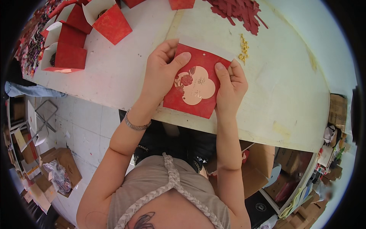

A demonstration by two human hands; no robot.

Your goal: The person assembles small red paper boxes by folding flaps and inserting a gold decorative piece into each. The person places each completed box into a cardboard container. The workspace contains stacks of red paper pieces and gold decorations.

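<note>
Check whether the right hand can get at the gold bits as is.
Probably yes: the gold bits lie uncovered just beyond the right hand, with nothing visible between. It's gripping the red panel, though, so it would likely need to let go.

Two hands (162,68) (234,82) — one held box (195,87)

Bright light washes the tabletop (274,103) pale, while fisheye distortion bows its edges toward blackened corners.
</note>
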